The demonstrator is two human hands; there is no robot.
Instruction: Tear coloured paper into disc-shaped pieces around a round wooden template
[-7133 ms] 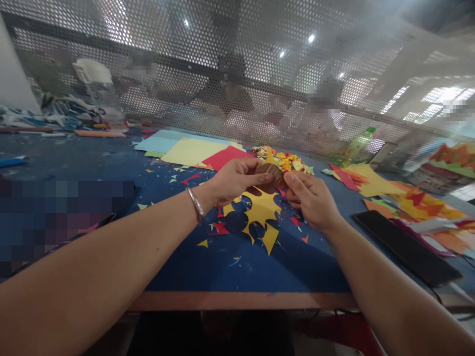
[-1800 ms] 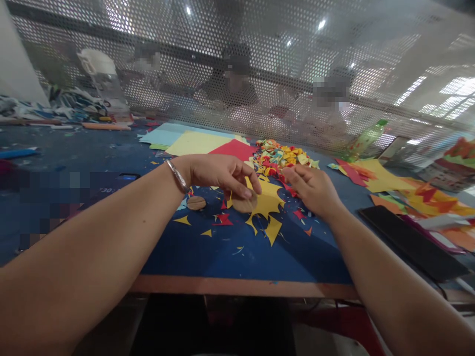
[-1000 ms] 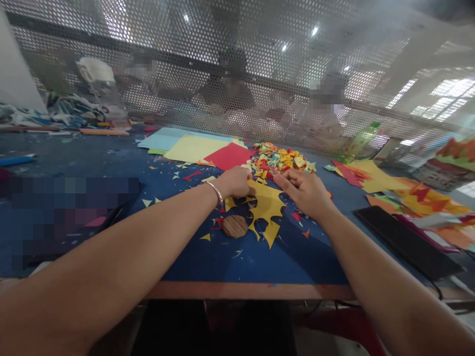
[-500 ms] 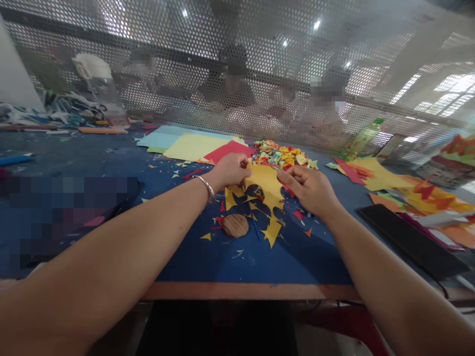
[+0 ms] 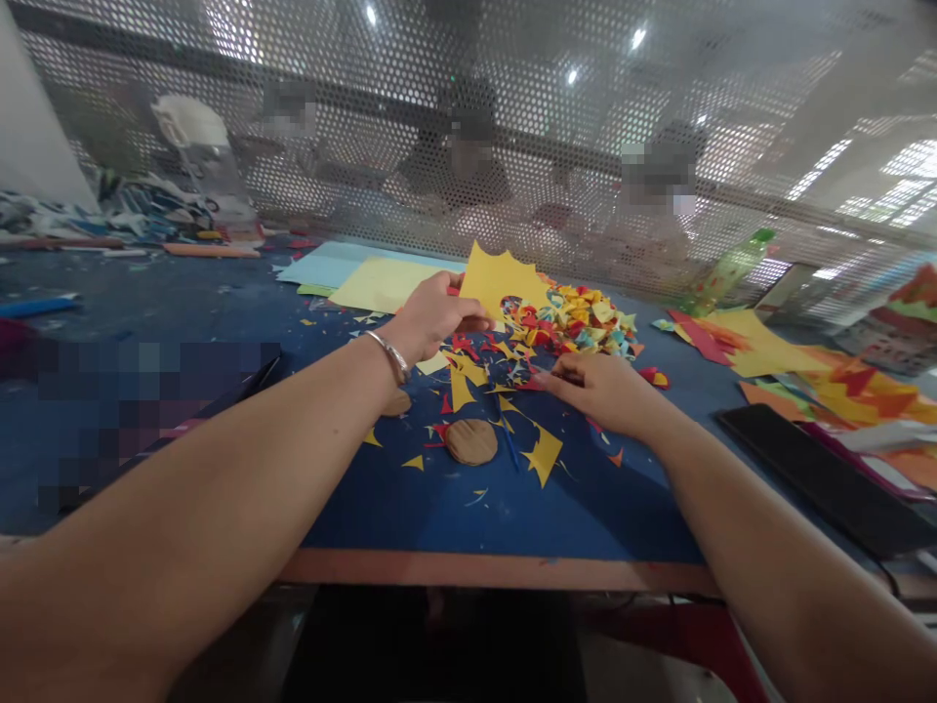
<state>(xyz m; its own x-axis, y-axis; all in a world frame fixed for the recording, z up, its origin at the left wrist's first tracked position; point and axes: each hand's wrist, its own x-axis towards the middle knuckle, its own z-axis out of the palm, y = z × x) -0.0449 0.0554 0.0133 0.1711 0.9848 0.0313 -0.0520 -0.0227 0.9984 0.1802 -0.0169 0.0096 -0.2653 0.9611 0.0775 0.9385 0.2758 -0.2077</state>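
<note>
Over blue table (image 5: 183, 322), my left hand (image 5: 431, 317) is pinching yellow paper (image 5: 500, 280) upright; my right hand (image 5: 596, 389) is resting with fingers loose among scraps (image 5: 567, 327) beside wooden disc (image 5: 472, 441).

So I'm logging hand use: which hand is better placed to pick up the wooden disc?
Probably right: the right hand lies free beside the wooden disc, while the left hand holds the yellow paper.

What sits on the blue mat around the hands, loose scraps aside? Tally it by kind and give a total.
Wooden discs: 2 (one is half hidden behind the left wrist)
Blue pen: 1
Yellow cut sheet, lifted by the left hand: 1
Total: 4
</note>
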